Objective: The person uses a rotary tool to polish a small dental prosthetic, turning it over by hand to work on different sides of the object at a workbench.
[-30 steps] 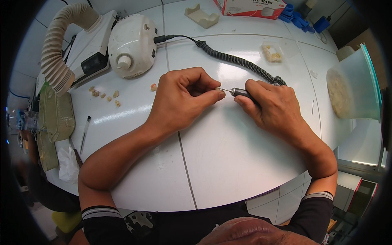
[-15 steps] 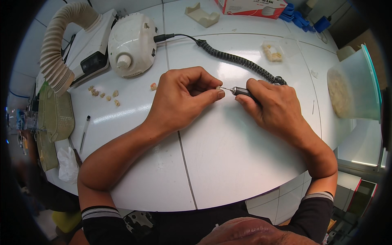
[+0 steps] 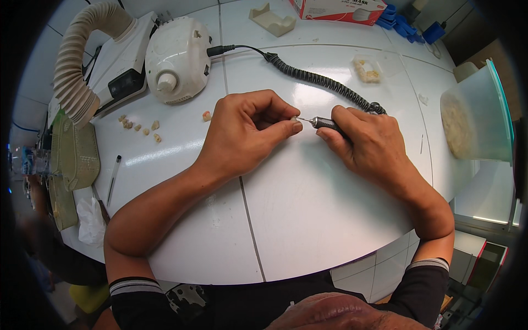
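In the head view my left hand [image 3: 242,132] pinches a small pale piece [image 3: 295,119] between thumb and fingertips. My right hand [image 3: 371,143] grips a black and silver rotary handpiece [image 3: 324,124], whose thin bit [image 3: 305,120] points left and meets or nearly meets the piece; contact is too small to confirm. A coiled black cord [image 3: 308,80] runs toward my right hand from a white control unit [image 3: 179,60]. Several small tooth-coloured pieces [image 3: 146,132] lie left of my left hand, with a separate pinkish one [image 3: 207,116] nearer it.
A hose [image 3: 74,82], green baskets [image 3: 74,154], pen [image 3: 114,181] and white bag [image 3: 91,223] sit left. At the back are a holder [image 3: 272,22], red-white box [image 3: 335,8] and blue items [image 3: 399,22]. Right are a small container [image 3: 366,69] and large translucent tub [image 3: 484,110].
The handpiece has shifted very slightly to the right since a second ago. Both hands keep their grips and otherwise look almost unmoved.
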Demonstrator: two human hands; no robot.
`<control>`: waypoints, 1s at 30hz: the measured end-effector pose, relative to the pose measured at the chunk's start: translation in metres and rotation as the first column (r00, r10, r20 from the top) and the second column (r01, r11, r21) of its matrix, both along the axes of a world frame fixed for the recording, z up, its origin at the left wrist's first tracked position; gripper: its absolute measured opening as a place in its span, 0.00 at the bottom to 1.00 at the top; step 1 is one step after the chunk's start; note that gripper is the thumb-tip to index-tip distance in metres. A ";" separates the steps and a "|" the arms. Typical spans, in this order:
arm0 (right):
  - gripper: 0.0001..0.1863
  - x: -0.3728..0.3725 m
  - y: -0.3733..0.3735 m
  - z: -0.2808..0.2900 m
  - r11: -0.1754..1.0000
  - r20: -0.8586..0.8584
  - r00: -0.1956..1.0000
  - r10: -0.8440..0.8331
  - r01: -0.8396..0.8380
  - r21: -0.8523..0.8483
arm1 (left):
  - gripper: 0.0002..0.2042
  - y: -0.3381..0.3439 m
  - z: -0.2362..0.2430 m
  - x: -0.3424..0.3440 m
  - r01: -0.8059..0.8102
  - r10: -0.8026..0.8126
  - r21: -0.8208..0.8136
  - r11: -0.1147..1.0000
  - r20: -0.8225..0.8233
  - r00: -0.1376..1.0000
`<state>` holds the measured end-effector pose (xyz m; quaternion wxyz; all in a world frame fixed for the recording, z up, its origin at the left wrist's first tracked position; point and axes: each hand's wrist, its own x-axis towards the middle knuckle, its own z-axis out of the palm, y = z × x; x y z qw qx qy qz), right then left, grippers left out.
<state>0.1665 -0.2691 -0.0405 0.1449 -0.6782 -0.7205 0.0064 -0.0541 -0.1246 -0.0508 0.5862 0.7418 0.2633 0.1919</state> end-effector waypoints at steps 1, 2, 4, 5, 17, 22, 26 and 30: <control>0.23 0.000 0.000 0.000 1.000 0.000 1.000 -0.001 0.001 -0.008 | 0.08 0.000 0.000 0.000 -0.001 0.001 0.000 1.000 0.000 1.000; 0.23 0.000 0.000 0.000 1.000 -0.001 1.000 0.000 0.000 -0.008 | 0.08 0.000 -0.001 0.000 -0.001 0.001 0.005 1.000 0.001 1.000; 0.23 0.000 0.000 0.000 1.000 0.000 1.000 0.003 -0.003 0.007 | 0.08 0.000 -0.001 0.000 -0.003 0.003 0.010 1.000 0.002 1.000; 0.23 0.000 0.000 0.000 1.000 0.000 1.000 0.002 -0.002 0.006 | 0.08 0.000 0.000 0.000 -0.002 0.002 0.007 1.000 -0.002 1.000; 0.24 -0.001 0.000 -0.002 1.000 0.006 1.000 0.002 -0.002 0.015 | 0.09 0.001 0.000 -0.001 -0.004 0.004 0.018 1.000 -0.007 1.000; 0.24 -0.001 0.000 -0.003 1.000 0.007 1.000 0.000 0.000 0.017 | 0.08 0.001 0.000 -0.001 -0.002 0.002 0.032 0.999 -0.010 1.000; 0.24 -0.001 0.000 -0.003 1.000 0.000 1.000 -0.002 0.002 0.021 | 0.08 0.000 0.000 -0.001 -0.002 0.002 0.020 1.000 -0.012 1.000; 0.22 0.001 0.001 -0.001 0.998 -0.035 0.999 0.012 -0.010 0.055 | 0.07 -0.002 0.006 -0.001 -0.023 0.026 0.039 0.999 -0.069 0.997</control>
